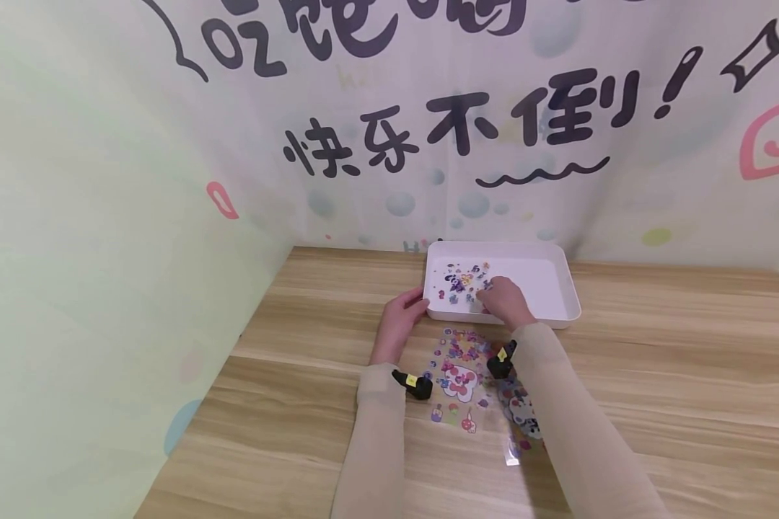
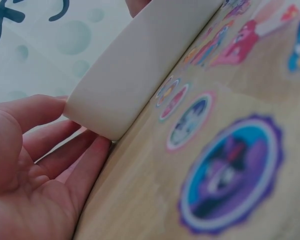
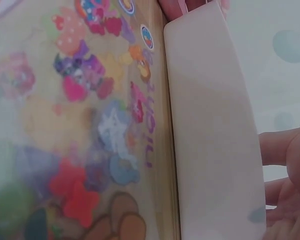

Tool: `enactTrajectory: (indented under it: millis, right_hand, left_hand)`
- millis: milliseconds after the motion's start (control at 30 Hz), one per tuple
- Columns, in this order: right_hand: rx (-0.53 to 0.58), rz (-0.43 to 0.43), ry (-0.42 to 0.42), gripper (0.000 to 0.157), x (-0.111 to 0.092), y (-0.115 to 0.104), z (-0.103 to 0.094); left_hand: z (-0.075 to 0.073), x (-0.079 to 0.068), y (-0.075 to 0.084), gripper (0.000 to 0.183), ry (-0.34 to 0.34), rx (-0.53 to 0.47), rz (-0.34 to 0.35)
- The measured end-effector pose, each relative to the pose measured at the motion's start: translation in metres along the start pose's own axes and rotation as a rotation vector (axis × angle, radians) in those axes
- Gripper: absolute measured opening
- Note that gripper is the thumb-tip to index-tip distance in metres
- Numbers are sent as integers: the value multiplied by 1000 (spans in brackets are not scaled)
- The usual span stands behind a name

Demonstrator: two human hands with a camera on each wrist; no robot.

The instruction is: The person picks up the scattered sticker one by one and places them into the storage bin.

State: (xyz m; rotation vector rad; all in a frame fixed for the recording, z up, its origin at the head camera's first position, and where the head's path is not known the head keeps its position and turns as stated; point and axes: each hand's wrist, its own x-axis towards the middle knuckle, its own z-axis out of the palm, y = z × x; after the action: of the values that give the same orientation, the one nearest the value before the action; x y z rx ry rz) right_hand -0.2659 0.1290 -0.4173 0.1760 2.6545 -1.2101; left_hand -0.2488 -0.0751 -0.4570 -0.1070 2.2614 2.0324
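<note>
A white tray (image 1: 561,292) stands against the wall with small colourful cartoon stickers (image 1: 457,281) scattered over its left half. My left hand (image 1: 402,317) holds the tray's near left corner. In the left wrist view, its thumb touches the rim and the fingers (image 2: 90,162) lie against the side near the tabletop. Over the tray's near wall reaches my right hand (image 1: 506,299), its fingertips down among the stickers. The tray wall (image 3: 215,125) hides those fingertips in the right wrist view, so whether they pinch a sticker is unclear.
A clear sheet with cartoon stickers (image 1: 461,382) lies on the wooden table (image 1: 318,346) in front of the tray. Partly beneath my right forearm is another sticker sheet (image 1: 519,407). A printed cloth wall (image 1: 376,202) rises behind the tray.
</note>
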Motion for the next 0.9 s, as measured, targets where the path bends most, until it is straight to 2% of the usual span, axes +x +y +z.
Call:
enactTrajectory:
  millis: [367, 900]
  right_hand:
    - [-48, -8, 12, 29, 3, 0, 2]
    - [-76, 9, 10, 44, 5, -1, 4]
  left_hand:
    - [-1, 1, -1, 40, -3, 2, -17]
    - [-1, 2, -2, 42, -6, -10, -9]
